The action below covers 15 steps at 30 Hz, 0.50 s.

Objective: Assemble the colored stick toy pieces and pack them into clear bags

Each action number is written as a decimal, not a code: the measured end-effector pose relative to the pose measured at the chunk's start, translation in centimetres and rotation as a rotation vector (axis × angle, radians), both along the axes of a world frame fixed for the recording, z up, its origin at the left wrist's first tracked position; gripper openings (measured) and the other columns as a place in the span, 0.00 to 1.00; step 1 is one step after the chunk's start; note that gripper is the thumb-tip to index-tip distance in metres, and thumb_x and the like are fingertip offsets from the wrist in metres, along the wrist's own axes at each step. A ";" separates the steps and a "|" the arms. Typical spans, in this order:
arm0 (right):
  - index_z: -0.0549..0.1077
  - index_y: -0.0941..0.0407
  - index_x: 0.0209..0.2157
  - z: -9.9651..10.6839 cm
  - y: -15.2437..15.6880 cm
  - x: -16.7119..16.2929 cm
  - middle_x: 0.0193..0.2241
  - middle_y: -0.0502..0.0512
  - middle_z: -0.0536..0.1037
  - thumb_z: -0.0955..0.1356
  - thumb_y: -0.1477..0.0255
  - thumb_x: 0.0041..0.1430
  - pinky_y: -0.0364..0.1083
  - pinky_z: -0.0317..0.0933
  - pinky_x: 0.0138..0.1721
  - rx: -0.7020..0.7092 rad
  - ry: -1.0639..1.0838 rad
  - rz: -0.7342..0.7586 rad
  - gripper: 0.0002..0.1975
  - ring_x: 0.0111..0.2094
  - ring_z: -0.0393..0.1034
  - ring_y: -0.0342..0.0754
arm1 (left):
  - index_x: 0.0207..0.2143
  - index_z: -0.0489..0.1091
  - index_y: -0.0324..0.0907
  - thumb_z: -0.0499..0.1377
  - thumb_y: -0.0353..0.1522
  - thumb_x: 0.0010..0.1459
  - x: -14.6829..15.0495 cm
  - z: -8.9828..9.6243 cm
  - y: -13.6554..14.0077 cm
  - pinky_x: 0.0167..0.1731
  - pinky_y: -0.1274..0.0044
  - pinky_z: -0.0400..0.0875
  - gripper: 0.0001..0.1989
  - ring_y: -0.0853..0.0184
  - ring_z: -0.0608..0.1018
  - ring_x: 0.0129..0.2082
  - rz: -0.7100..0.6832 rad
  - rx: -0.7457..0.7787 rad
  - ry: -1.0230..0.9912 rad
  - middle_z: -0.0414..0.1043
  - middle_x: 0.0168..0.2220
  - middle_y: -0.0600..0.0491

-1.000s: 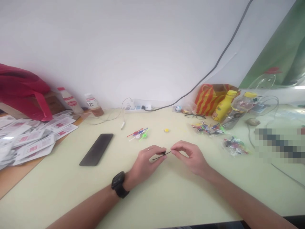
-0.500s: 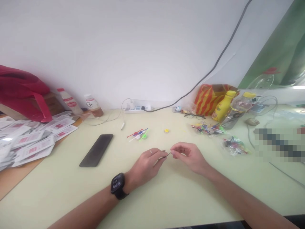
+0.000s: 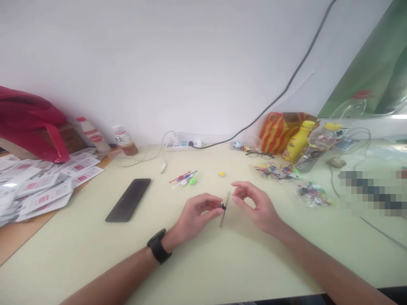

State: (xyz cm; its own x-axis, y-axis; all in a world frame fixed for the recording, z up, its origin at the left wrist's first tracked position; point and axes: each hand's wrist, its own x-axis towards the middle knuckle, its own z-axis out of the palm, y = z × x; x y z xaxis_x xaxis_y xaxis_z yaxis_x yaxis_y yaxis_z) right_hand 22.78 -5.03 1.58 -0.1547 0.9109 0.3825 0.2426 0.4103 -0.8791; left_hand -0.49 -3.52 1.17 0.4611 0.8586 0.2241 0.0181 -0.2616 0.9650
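Note:
In front of me, my left hand (image 3: 200, 214) pinches a small black plastic piece (image 3: 224, 207) between thumb and fingertips. A thin bar, blurred, runs out of it toward the back and the front. Just to the right, my right hand (image 3: 256, 205) is curled with thumb and index finger apart and nothing between them. Beyond my left hand lie several small plastic pieces with thin bars (image 3: 185, 178) in red, blue, white and green. A little yellow piece (image 3: 221, 174) sits behind the gap between my hands.
A black phone (image 3: 129, 200) lies at left, near a heap of white packets (image 3: 44, 184). Clear bags of colourful pieces (image 3: 276, 170) lie at right, with bottles (image 3: 299, 140) and a striped bag (image 3: 273, 131) behind. A power strip (image 3: 182, 146) stands by the wall.
My right hand has let go of the black piece and drawn slightly away. My left hand has turned so that the piece and its bar now stand across the fingertips.

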 end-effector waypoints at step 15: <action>0.63 0.53 0.18 -0.4 -0.7 -0.2 0.21 0.49 0.62 0.56 0.56 0.74 0.47 0.60 0.29 -0.087 -0.063 0.222 0.30 0.22 0.57 0.44 | 0.41 0.77 0.39 0.70 0.37 0.59 -0.2 0.6 0.2 0.42 0.74 0.77 0.12 0.67 0.79 0.37 -0.016 -0.220 -0.120 0.77 0.37 0.49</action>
